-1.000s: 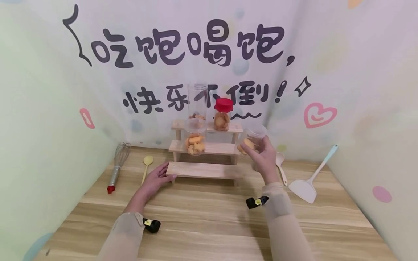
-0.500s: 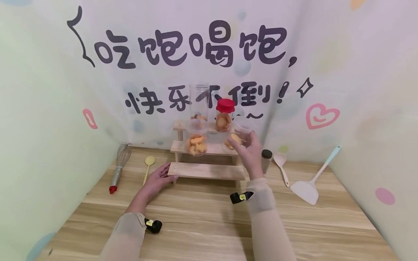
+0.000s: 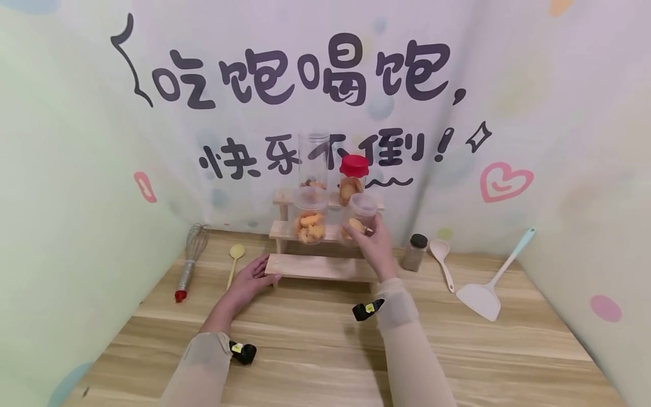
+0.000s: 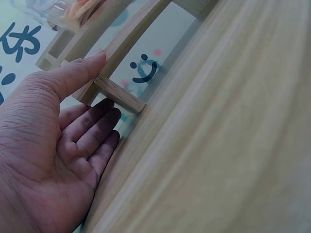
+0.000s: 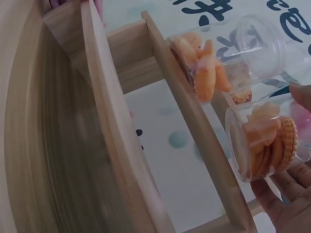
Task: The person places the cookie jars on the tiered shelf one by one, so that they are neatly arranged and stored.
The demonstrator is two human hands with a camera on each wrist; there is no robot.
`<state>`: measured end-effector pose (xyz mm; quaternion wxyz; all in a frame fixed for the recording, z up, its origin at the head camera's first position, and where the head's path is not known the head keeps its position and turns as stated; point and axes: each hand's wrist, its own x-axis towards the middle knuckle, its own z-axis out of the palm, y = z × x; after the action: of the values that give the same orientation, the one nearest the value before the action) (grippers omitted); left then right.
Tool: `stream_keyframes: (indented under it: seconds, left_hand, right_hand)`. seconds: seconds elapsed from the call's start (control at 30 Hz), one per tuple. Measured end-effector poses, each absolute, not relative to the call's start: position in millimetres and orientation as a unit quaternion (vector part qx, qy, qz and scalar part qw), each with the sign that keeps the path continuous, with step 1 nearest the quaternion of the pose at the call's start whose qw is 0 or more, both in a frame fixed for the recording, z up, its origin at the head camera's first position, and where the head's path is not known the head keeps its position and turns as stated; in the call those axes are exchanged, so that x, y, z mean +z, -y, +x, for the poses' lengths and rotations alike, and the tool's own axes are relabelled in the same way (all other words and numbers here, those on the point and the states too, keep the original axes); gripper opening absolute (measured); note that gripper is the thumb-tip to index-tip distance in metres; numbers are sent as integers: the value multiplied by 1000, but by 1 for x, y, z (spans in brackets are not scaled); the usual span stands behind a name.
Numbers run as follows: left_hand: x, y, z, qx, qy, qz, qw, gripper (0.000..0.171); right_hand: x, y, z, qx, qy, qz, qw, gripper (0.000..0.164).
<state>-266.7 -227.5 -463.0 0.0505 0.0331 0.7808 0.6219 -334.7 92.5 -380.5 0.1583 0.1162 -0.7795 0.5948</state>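
Note:
A three-step wooden display stand (image 3: 320,267) faces me. My right hand (image 3: 377,249) holds a clear jar of cookies (image 5: 265,138) at the right of the middle step, its base right at the board in the right wrist view. Beside it on that step stands another clear jar (image 3: 310,227) with orange snacks. My left hand (image 4: 53,121) grips the left end of the lowest step, thumb over the board and fingers curled beside its leg. A tall clear jar (image 3: 313,161) and a red-lidded cookie jar (image 3: 352,189) stand on the top step.
Left of the stand lie a whisk (image 3: 190,260) and a yellow spoon (image 3: 236,257). To its right are a black-lidded jar (image 3: 416,254), a white spoon (image 3: 441,257) and a white spatula (image 3: 480,299). A printed cloth wall (image 3: 285,28) rises behind.
My right hand has carried the cookie jar leftward to the middle step, in front of the red-lidded jar, bringing the black-lidded jar into view. My left hand keeps its place on the stand.

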Motion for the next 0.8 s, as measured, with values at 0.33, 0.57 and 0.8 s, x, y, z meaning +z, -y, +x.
stream_keyframes:
  seconds: [0.33, 0.57, 0.8]
  left_hand:
    - [-465, 227, -269, 622, -781, 32, 47, 92]
    - [-464, 225, -269, 624, -779, 33, 49, 92]
    - [-466, 227, -271, 624, -779, 31, 52, 93]
  right_hand:
    - [-386, -96, -339, 596, 774, 127, 172, 68]
    - [-392, -98, -341, 612, 756, 138, 185, 59]
    - [-393, -95, -341, 592, 779, 132, 162, 61]
